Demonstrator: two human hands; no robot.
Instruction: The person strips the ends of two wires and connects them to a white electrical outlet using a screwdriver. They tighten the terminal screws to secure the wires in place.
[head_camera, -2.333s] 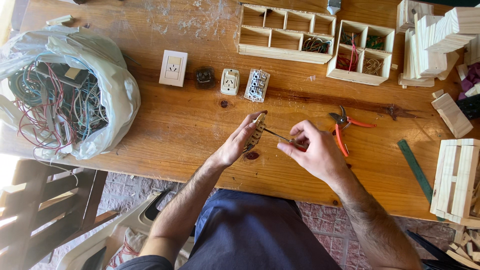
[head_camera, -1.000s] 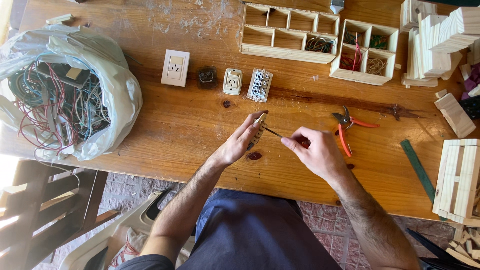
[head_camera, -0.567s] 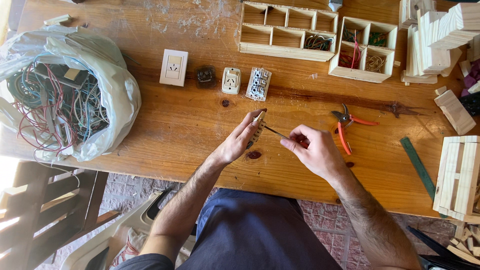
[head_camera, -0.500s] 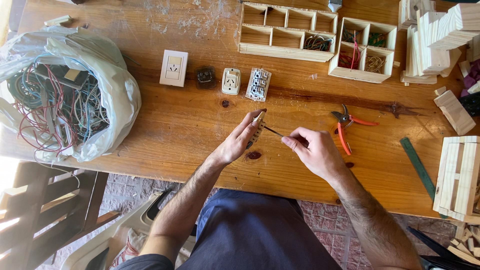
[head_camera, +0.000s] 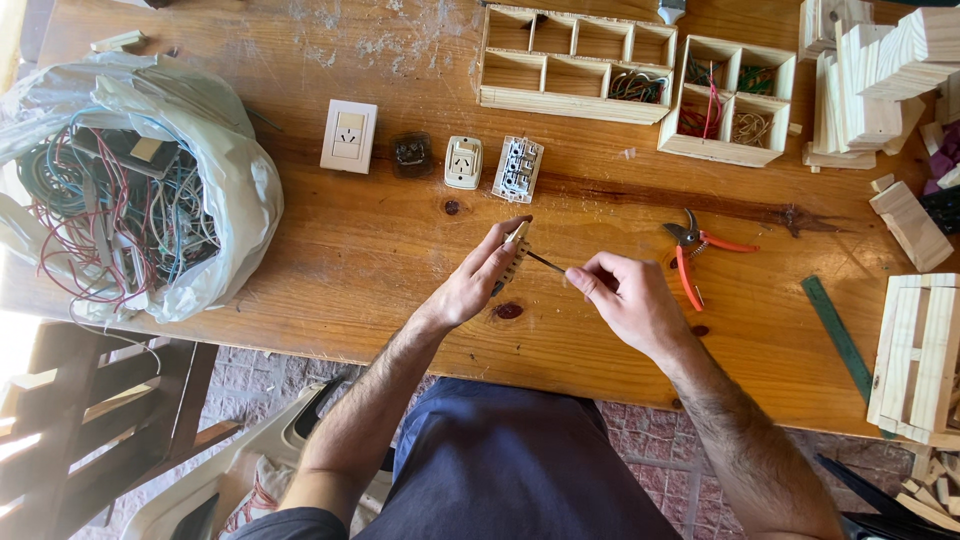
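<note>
Little has moved since the earlier frames: both hands stay over the tabletop edge, the right hand only slightly shifted. Left hand is clamped on a small electrical module, held tilted just above the wood. Right-hand fingers are pinched together on a thin screwdriver whose tip meets the module. Red-handled pliers lie just beyond the right hand.

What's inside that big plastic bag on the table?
The plastic bag holds a tangle of red, blue and white wires with a few flat parts on top; whatever lies underneath is covered.
</note>
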